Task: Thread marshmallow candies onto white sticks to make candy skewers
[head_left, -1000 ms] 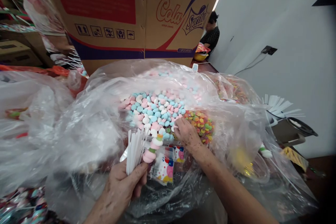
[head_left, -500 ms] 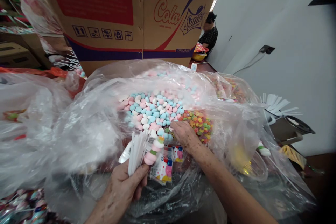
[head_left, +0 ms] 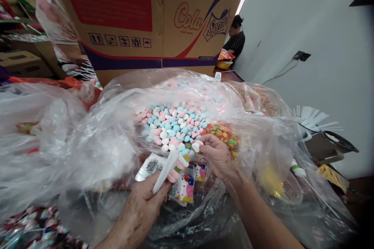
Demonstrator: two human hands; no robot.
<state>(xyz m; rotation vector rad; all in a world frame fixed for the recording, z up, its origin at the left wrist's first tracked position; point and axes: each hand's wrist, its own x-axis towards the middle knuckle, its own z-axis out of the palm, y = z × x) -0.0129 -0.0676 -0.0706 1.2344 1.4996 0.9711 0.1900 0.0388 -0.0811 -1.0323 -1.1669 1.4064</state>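
Observation:
My left hand (head_left: pixel 144 204) is closed around a bundle of white sticks (head_left: pixel 166 170). It also holds a candy skewer (head_left: pixel 177 171) threaded with pink and white marshmallows and green and orange gummies. Between the fingertips of my right hand (head_left: pixel 218 157) is a white marshmallow (head_left: pixel 196 146), just right of the skewer's top end. Behind both hands spreads a pile of pink, blue and white marshmallows (head_left: pixel 172 124). Colourful gummy rings (head_left: pixel 226 138) lie beyond my right hand. Below the skewer are printed packets with coloured dots (head_left: pixel 186 189).
A large cardboard box (head_left: pixel 125 4) stands behind the clear plastic bags (head_left: pixel 99 144). On the right, a grey container (head_left: pixel 324 144) sits beside more white sticks (head_left: pixel 314 118). Wrapped candies (head_left: pixel 43 225) lie at lower left. A person (head_left: pixel 237 39) is at the back, another (head_left: pixel 58 27) at left.
My right hand has lifted off the pile with a white marshmallow pinched in its fingers. The stick bundle and skewer in my left hand have tilted further to the right.

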